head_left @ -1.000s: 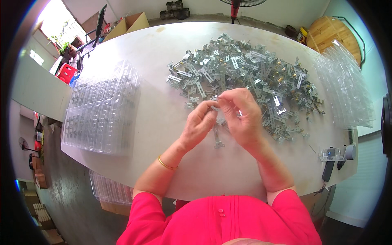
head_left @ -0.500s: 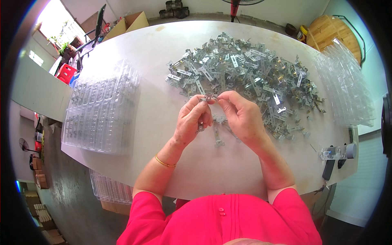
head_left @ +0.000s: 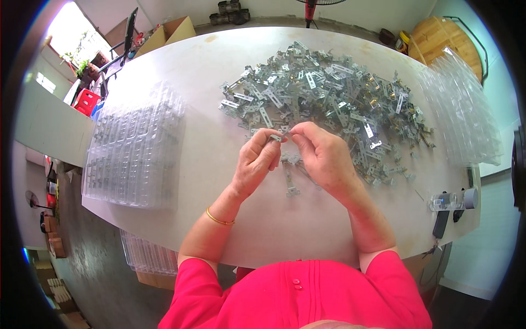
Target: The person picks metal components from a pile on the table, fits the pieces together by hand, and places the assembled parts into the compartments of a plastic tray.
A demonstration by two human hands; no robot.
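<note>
Two hands meeting above the middle of the white worktop (head_left: 181, 118), fingertips pinched together on one small metal bracket (head_left: 278, 137) held clear of the surface. Left hand (head_left: 257, 159) closed around the bracket's left end, thumb and forefinger tight; right hand (head_left: 323, 156) pinching its right end, other fingers curled under. Long axis of the bracket roughly left to right, spanning the narrow gap between the two sets of fingertips; equally near both hands, gripped by each. Exact shape of the piece too small to tell. Just below the hands, a few loose metal pieces (head_left: 290, 175) lying on the worktop, partly shadowed by the palms, apart from the main stock. Beyond the hands, toward the far edge and spreading to the right, a large heap of grey metal brackets (head_left: 329, 96), tangled, some with brass-coloured bits; nearest edge of the heap just past the fingertips. Right hand the nearer one to the heap's bulk. Far left, well apart from the hands, a stack of clear plastic blister trays (head_left: 134, 148), compartments in rows. Far right, another stack of clear trays (head_left: 463, 115), tilted along the worktop's edge. Near right corner: small clear bottle (head_left: 441, 202) lying on its side beside dark small objects. Gold bangle (head_left: 219, 218) on the left wrist; pink sleeves at the lower edge.
</note>
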